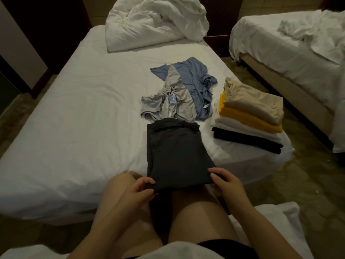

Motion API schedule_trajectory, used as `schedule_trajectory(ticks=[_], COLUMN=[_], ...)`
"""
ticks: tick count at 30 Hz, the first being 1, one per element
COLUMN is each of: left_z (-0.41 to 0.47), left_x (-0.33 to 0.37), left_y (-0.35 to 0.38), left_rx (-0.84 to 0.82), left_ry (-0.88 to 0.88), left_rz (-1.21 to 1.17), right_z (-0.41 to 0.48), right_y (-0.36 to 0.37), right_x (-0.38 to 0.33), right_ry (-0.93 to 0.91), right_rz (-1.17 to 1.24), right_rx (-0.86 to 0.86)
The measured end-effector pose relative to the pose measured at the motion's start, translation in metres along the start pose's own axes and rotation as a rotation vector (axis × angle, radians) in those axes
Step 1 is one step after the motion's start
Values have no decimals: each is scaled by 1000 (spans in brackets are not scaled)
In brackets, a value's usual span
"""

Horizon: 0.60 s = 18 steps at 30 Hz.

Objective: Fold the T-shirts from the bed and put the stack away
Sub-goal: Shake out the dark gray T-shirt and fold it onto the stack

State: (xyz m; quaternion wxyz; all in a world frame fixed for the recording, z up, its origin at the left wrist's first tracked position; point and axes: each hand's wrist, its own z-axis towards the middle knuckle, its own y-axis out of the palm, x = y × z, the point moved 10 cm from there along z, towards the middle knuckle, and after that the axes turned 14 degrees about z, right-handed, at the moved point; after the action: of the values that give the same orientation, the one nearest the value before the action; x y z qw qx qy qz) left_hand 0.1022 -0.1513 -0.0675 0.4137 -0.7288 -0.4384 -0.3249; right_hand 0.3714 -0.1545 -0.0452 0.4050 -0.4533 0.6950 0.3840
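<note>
A dark grey T-shirt lies folded into a narrow strip at the near edge of the bed, its lower end hanging over my knees. My left hand pinches its near left corner and my right hand pinches the near right corner. Beyond it lie a crumpled light grey T-shirt and a blue T-shirt, both unfolded. At the bed's right corner sits a stack of folded shirts: beige on top, then yellow, white and black.
A rumpled white duvet is heaped at the head of the bed. A second bed with white bedding stands to the right across a strip of floor. Dark furniture lines the left wall. White fabric lies by my legs.
</note>
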Motion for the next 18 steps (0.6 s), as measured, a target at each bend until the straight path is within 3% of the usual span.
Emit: schedule_trajectory(ticks=[4, 6, 10, 15, 18], left_z=[-3, -3, -6, -21, -5], left_x=[8, 8, -1, 8, 29], left_y=[0, -7, 2, 6, -9], left_rx=[-81, -34, -75, -7, 102], left_ry=[57, 56, 26, 52, 138], left_rz=[182, 267, 376, 418, 482], right_z=[-3, -4, -9, -12, 6], right_y=[0, -4, -15, -23, -12], right_x=[8, 12, 16, 11, -10], right_ry=[135, 132, -7, -74, -243], right_rz=[-103, -225, -453, -358, -473], right_rx=[-104, -111, -50, 3, 1])
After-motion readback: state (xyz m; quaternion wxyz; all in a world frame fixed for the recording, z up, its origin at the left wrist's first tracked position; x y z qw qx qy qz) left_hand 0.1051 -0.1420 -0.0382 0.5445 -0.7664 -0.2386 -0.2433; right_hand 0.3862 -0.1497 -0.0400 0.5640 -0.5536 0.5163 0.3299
